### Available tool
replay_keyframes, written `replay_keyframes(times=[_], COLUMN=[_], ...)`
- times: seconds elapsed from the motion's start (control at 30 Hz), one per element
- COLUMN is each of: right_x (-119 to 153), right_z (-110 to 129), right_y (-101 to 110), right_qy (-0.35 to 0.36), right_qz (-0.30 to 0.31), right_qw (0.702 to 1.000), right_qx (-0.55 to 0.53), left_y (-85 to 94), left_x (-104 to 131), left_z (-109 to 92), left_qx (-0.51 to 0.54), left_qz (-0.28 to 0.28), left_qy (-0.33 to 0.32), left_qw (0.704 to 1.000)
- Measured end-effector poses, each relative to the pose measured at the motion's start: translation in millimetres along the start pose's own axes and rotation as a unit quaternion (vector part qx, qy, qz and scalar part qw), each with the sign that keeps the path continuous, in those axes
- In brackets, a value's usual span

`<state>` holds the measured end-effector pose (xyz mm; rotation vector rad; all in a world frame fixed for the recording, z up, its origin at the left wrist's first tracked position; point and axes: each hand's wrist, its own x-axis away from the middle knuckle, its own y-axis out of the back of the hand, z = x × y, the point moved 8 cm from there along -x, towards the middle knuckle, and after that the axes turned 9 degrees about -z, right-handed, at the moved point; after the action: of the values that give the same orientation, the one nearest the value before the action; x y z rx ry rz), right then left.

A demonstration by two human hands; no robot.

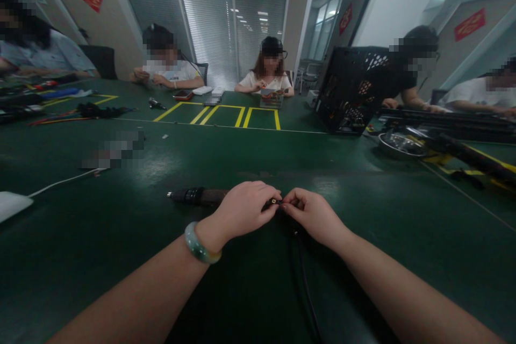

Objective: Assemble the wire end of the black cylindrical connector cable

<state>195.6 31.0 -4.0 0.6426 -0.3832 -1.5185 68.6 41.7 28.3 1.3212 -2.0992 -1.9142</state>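
My left hand point(248, 207), with a green bangle at the wrist, is closed around a small dark part that shows a tiny gold-coloured piece between thumb and fingers. My right hand point(308, 212) pinches close beside it, fingertips nearly meeting the left ones; what it holds is too small to make out. Behind and left of my left hand lies a dark cylindrical tool point(197, 196) with a metal tip pointing left; its right end is hidden by the hand. A black cable point(306, 279) runs from below my right hand toward the near edge.
On the green table point(242, 156), a black perforated case point(346, 91) stands at the back right near a metal bowl point(401, 144). At left are a white device point(14, 205) with a cord and bundled wires point(80, 114). Several people sit around the far side.
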Motion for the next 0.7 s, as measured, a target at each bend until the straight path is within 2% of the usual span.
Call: replay_keyframes(times=[0.7], right_x=[0.0], right_z=[-1.4], right_y=[0.3], right_qy=[0.011], right_qz=[0.0], right_qw=[1.0], right_qx=[0.002], left_y=[0.2], left_x=[-1.2], left_z=[-3.1], left_qx=[-0.036], left_qz=[0.021], left_qy=[-0.01], left_qw=[0.999])
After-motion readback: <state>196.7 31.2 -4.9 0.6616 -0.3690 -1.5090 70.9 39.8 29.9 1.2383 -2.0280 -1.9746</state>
